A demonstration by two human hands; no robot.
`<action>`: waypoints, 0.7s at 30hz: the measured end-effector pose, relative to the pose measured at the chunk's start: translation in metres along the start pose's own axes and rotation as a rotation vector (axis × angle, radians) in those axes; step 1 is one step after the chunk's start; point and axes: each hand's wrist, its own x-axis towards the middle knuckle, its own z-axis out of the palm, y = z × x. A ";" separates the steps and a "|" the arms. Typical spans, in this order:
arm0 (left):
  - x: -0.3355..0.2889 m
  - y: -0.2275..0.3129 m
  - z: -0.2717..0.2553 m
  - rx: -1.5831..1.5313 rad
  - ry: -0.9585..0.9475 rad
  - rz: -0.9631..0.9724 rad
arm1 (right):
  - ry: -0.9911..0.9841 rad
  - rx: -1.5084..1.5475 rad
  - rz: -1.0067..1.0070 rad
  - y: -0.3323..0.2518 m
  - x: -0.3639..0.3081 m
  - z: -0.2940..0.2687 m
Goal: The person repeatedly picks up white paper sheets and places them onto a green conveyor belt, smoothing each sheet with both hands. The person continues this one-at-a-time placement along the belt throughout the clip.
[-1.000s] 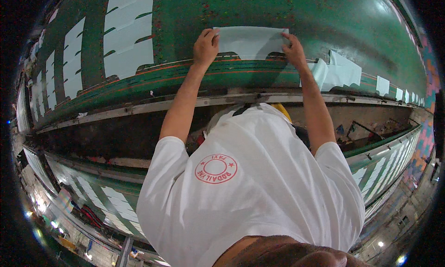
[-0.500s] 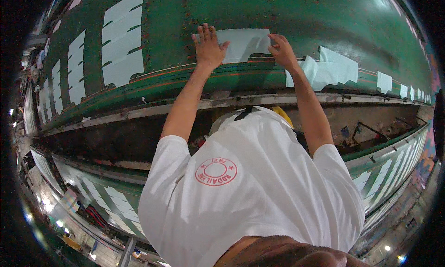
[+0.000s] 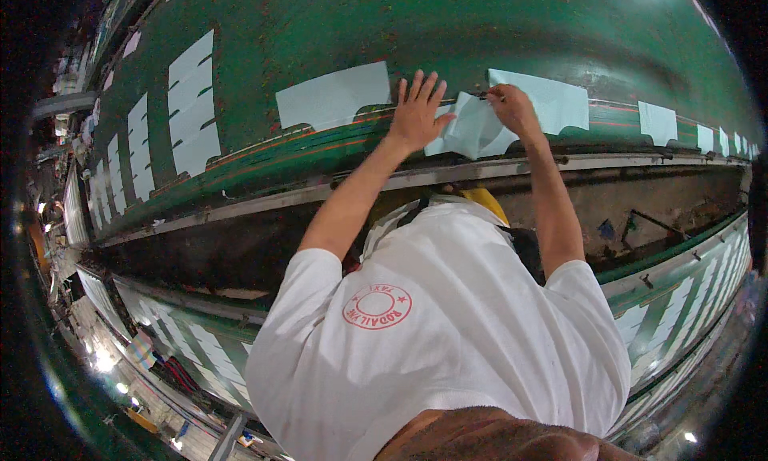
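A pale blue-white fabric piece (image 3: 336, 95) with a notched lower edge lies flat on the green table (image 3: 320, 29), left of my hands. My left hand (image 3: 416, 118) is open, fingers spread, over the table beside a small pile of similar pieces. In that pile, a folded, rumpled fabric piece (image 3: 474, 129) hangs toward the near edge. My right hand (image 3: 516, 109) is closed in a pinch at the upper edge of this rumpled piece; its fingertips partly hide the grip. Another fabric piece (image 3: 552, 101) lies flat under and right of my right hand.
Columns of pale notched pieces (image 3: 192, 105) are laid on the table at left. Single pieces (image 3: 658, 123) continue along the near edge at right. A metal rail (image 3: 320, 195) runs along this edge. Behind me stands another green table with pale pieces (image 3: 212, 349).
Both hands have left the flat piece, which now lies to their left. The view has shifted right along the table; my right hand has moved to the pile and pinches a piece.
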 end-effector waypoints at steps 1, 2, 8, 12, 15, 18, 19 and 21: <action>0.001 0.016 0.000 -0.075 -0.011 -0.004 | -0.027 0.031 -0.071 0.003 -0.001 -0.001; 0.003 0.032 0.001 -0.207 0.101 -0.057 | -0.056 0.056 -0.127 0.004 -0.001 0.001; 0.010 0.071 0.000 -0.292 0.010 -0.231 | -0.125 0.157 -0.164 0.008 0.002 0.004; 0.013 0.077 -0.002 -0.235 -0.059 -0.251 | -0.175 0.183 -0.176 0.008 0.010 0.002; 0.015 0.086 0.000 -0.164 -0.138 -0.302 | -0.260 0.147 -0.249 0.015 0.014 0.000; 0.018 0.092 0.003 -0.107 -0.178 -0.356 | -0.299 0.198 -0.211 0.019 0.016 0.004; 0.019 0.093 0.004 -0.114 -0.193 -0.376 | -0.300 0.154 -0.237 0.018 0.018 0.004; 0.019 0.093 0.006 -0.113 -0.189 -0.413 | -0.211 0.223 -0.266 0.013 0.016 0.005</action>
